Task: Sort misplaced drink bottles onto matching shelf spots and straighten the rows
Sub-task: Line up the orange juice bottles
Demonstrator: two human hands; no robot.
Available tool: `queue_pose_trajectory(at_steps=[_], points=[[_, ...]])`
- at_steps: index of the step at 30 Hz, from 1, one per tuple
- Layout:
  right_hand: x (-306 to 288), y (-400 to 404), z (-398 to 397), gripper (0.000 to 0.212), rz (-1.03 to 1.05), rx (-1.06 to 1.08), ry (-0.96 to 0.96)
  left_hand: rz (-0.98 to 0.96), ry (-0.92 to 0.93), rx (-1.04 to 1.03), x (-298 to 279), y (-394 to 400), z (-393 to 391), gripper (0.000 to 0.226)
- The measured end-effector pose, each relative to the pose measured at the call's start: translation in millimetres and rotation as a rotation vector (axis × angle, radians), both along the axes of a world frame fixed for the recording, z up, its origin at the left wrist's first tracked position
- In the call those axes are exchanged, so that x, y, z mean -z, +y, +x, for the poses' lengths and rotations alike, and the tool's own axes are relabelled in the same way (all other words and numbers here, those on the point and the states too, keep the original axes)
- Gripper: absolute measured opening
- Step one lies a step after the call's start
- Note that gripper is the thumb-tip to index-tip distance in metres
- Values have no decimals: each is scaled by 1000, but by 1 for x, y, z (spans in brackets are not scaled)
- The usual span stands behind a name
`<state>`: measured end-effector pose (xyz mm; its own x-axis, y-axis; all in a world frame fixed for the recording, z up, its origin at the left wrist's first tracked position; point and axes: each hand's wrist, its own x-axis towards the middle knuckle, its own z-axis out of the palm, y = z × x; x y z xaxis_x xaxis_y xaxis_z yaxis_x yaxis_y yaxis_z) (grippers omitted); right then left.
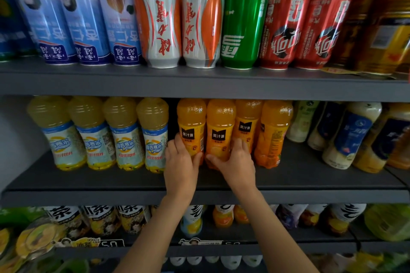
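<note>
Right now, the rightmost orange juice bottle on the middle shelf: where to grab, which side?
Probably the waist of the rightmost orange juice bottle, from the front and its right. It stands nearly upright, its left side is crowded by a neighbouring bottle, open shelf lies to its right, and the shelf above covers its cap.

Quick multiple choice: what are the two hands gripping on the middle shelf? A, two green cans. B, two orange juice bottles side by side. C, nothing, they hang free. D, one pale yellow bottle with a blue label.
B: the left hand wraps the leftmost orange juice bottle and the right hand wraps the second orange juice bottle beside it, both standing on the middle shelf.
</note>
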<state>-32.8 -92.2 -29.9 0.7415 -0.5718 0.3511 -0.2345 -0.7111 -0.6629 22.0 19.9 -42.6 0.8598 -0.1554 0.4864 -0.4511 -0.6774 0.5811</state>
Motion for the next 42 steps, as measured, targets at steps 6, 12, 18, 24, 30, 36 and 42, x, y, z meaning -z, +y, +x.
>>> queue_pose_trajectory(at_steps=[6,12,18,24,30,36,42], points=[[-2,2,-2,65,-53,19,4,12,-12,-19,0,-1,-4,71],[-6,-21,-11,42,-16,228,-133,-36,-293,75,8,-11,-29,47],[-15,-24,16,35,-8,328,29,120,-181,78,4,-34,-28,69],[-14,-22,19,38,-5,322,74,125,-173,81,10,-34,-20,72],[-17,-33,-32,37,-96,370,-371,104,-136,87,8,-35,-24,70],[-8,-76,-28,73,126,305,-56,120,-123,70,6,-35,-29,67],[-12,-96,-46,61,262,-7,-13,160,-126,61,6,-35,-29,69]])
